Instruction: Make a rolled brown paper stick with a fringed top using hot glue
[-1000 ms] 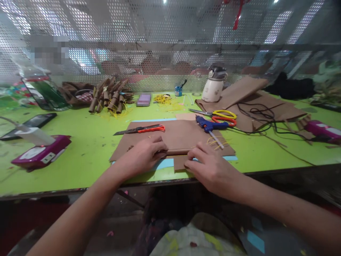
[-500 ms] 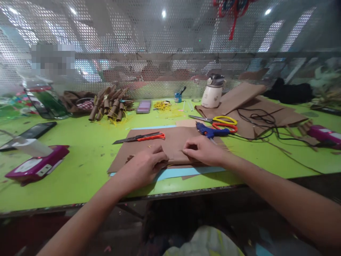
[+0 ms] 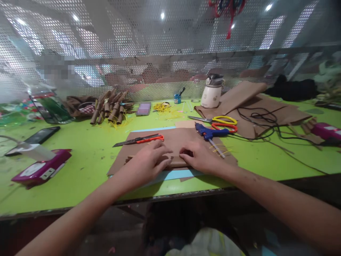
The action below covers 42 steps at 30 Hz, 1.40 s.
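A sheet of brown paper (image 3: pixel 174 137) lies flat before me, with a narrow rolled or folded strip (image 3: pixel 177 163) along its near edge. My left hand (image 3: pixel 150 160) rests over the left part of this strip, fingers stretched out and thumb apart from them. On the right part, my right hand (image 3: pixel 199 156) has its fingers curled down against the brown paper; its fingertips are partly hidden. Brown strip ends (image 3: pixel 129 159) poke out beside my left hand. A utility knife with an orange handle (image 3: pixel 141 139) lies on the sheet, and a blue glue gun (image 3: pixel 210 131) lies at its right.
Red-and-yellow-handled scissors (image 3: pixel 222 121) lie behind the glue gun. Light blue paper (image 3: pixel 177 175) shows under the sheet. Purple power strips (image 3: pixel 46 167), a phone (image 3: pixel 34 140), bundled brown paper rolls (image 3: pixel 113 106), a cream flask (image 3: pixel 211 93) and black cable (image 3: pixel 258 117) surround the work.
My left hand's fingers have straightened and spread from a pinch. My right hand has shifted slightly down and left along the paper. The camera view has moved a little.
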Motion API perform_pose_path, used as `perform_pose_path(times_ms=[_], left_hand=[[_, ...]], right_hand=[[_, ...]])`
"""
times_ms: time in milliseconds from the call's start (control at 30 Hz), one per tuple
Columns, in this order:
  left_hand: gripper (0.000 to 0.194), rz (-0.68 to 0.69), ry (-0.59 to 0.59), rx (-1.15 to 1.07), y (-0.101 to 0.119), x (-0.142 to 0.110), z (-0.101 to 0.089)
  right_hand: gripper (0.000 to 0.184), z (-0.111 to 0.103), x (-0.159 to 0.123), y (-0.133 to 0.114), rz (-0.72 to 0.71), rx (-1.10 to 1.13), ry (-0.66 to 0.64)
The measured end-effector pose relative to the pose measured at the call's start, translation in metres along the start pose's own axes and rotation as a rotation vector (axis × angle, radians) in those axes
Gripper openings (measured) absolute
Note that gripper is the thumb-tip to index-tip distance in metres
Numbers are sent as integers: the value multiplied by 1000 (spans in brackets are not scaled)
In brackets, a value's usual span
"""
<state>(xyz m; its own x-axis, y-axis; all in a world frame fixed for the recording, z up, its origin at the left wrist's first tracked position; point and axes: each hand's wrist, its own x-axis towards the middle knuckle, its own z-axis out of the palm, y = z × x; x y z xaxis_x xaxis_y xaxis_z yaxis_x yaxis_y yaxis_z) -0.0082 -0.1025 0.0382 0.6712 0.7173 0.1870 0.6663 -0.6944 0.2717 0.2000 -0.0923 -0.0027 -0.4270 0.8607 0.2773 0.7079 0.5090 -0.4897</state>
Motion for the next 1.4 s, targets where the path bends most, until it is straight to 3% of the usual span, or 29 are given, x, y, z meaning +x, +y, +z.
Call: perform_pose_path(times_ms=[200, 433, 567, 867, 1200, 1400], left_hand=[[36, 63, -120, 117, 5, 18, 12], [27, 57, -13, 51, 5, 7, 23], [23, 61, 39, 34, 9, 3, 26], [15, -12, -8, -74, 6, 3, 31], [19, -63, -56, -61, 7, 7, 27], [24, -33, -27, -71, 4, 5, 27]], right_hand=[[16, -1, -2, -2, 2, -74, 9], [13, -8, -13, 2, -180, -91, 149], [17, -12, -26, 1, -289, -81, 0], [19, -16, -25, 2, -191, -108, -149], [21, -19, -25, 1, -108, -100, -184], [25, -21, -25, -1, -177, -267, -150]])
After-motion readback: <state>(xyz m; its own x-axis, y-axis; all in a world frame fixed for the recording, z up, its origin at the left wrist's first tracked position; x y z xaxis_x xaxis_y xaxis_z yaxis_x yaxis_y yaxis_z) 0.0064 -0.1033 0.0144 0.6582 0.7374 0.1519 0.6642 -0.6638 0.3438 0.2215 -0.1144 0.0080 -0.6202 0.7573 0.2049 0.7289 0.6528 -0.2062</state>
